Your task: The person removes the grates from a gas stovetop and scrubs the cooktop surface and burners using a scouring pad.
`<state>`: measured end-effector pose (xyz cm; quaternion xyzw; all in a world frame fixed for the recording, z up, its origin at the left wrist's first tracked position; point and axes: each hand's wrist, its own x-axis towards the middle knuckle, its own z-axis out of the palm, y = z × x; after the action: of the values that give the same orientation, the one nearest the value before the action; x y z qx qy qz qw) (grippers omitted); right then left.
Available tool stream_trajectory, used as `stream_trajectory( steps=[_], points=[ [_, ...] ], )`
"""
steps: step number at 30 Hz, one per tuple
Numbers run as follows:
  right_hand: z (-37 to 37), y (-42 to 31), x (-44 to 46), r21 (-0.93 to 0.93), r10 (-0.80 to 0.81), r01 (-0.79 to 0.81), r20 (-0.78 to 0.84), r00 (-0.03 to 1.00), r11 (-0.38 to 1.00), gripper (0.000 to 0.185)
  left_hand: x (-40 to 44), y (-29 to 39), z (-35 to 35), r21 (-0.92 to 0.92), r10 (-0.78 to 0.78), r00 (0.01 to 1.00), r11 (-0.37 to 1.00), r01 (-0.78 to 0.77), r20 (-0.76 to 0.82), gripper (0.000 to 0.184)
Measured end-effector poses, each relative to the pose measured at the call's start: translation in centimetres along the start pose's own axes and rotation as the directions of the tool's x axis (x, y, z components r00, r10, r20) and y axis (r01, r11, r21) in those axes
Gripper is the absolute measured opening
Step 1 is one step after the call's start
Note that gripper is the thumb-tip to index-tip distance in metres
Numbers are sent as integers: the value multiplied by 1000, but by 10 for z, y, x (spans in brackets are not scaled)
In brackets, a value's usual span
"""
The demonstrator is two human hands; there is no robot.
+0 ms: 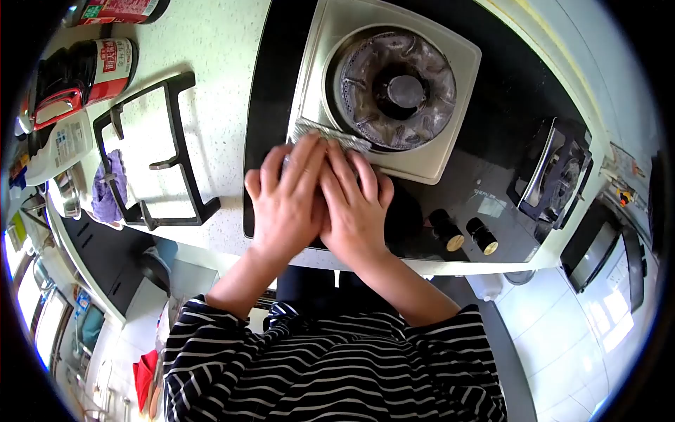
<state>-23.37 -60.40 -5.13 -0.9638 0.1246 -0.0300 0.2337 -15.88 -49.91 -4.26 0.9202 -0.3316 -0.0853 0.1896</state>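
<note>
My left hand (287, 200) and my right hand (354, 207) lie side by side at the near left corner of a square metal drip tray (415, 169). Under the fingertips of both is a silvery-grey striped cloth (334, 133), pressed against the tray and mostly hidden by the hands. The thumbs and palms cannot be made out from above. Within the tray sits a round gas burner (439, 84) with a stained metal ring about its dark centre, just beyond my right fingers.
On the counter to the left lie a black pan support (186, 151), a purple cloth (110, 186) and sauce bottles (105, 67). Two control knobs (464, 233) are on the black glass hob (485, 172). Another pan support (555, 169) stands at the right.
</note>
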Motion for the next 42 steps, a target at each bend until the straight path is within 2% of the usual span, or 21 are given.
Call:
stream_trajectory(
  steps=[2, 6, 7, 10, 13, 14, 17, 19, 24, 27, 30, 34, 37, 42],
  points=[
    [-2, -3, 6, 13, -9, 9, -18, 1000, 1000, 47, 6, -2, -3, -83, -33, 999, 996, 34, 9, 52],
    [-12, 10, -22, -83, 59, -61, -27, 998, 995, 46, -4, 18, 5, -122, 73, 995, 991, -64, 69, 55],
    [-12, 10, -28, -115, 51, -53, -22, 998, 992, 48, -7, 19, 5, -42, 111, 991, 993, -109, 72, 55],
    [-7, 0, -23, -126, 38, -43, -42, 998, 991, 49, -2, 11, -3, 22, 135, 988, 990, -136, 70, 53],
    [1, -11, 9, 46, 0, -1, 20, 1000, 999, 55, 21, -12, -9, 39, 111, 988, 992, -116, 103, 55],
    [8, -11, 20, 166, -18, 15, 17, 1000, 986, 61, 33, -20, -14, 52, 144, 985, 988, -149, 92, 53],
    [9, -27, 43, 216, 18, 1, -86, 996, 976, 66, 65, -39, -24, -20, 239, 969, 971, -239, 66, 49],
    [6, -30, 41, 187, 18, -8, -51, 999, 982, 68, 66, -45, -24, -152, 227, 967, 966, -208, 120, 51],
    [1, -29, 33, 121, 9, -11, 19, 1000, 993, 71, 53, -41, -26, -65, 229, 960, 973, -221, 161, 52],
    [4, -31, 51, 99, 26, -26, 1, 1000, 995, 70, 69, -46, -28, -16, 258, 954, 966, -259, 155, 53],
    [14, -34, 83, 130, 54, -41, -102, 993, 991, 73, 100, -61, -25, -1, 297, 950, 955, -298, 100, 54],
    [33, -51, 123, 237, 167, -120, -190, 967, 964, 80, 149, -83, -32, -39, 412, 910, 911, -411, 48, 52],
    [40, -65, 143, 414, 274, -145, -271, 923, 899, 80, 178, -99, -36, -93, 512, 855, 858, -505, 87, 52],
    [44, -79, 128, 464, 305, -195, -174, 936, 864, 82, 164, -98, -50, -49, 505, 845, 862, -505, 175, 49]
  ],
)
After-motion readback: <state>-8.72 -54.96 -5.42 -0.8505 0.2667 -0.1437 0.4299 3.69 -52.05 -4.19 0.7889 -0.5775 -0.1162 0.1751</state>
